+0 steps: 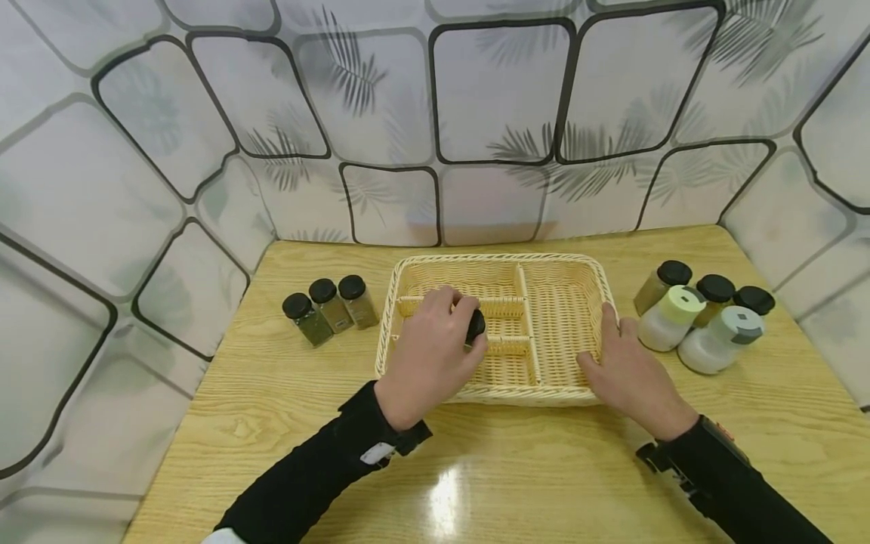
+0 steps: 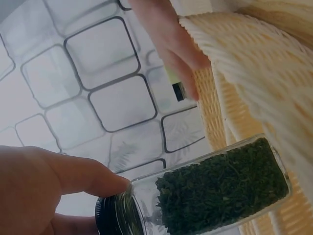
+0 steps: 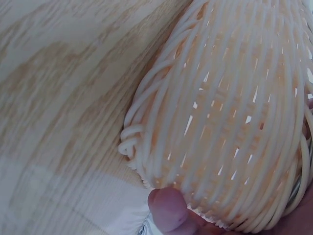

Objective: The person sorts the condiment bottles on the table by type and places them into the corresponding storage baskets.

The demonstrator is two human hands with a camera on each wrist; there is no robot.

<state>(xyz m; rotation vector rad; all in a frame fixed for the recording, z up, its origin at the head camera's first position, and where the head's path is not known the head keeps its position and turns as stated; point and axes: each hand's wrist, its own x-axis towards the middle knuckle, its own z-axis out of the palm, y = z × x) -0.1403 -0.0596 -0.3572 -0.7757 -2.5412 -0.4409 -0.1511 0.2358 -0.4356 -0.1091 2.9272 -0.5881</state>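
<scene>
My left hand (image 1: 435, 340) grips a small glass spice jar (image 2: 220, 191) by its black lid, over the left side of a woven basket (image 1: 564, 325). Dark green dried flakes fill most of the jar, which in the head view is mostly hidden behind the hand; only its lid (image 1: 476, 326) shows. At the basket's front right corner, my right hand (image 1: 632, 370) holds the rim, with the fingers along the outer side and the thumb at the front. In the right wrist view the thumb tip (image 3: 167, 209) lies right at the woven rim.
Three black-lidded spice jars (image 1: 331, 306) stand left of the basket. To the right are several more jars (image 1: 673, 273) with black lids, plus two white shakers, one with a yellow-green cap (image 1: 683, 304) and one with a grey-white cap (image 1: 737, 325). Patterned curtain (image 1: 503, 91) surrounds the wooden table (image 1: 544, 468).
</scene>
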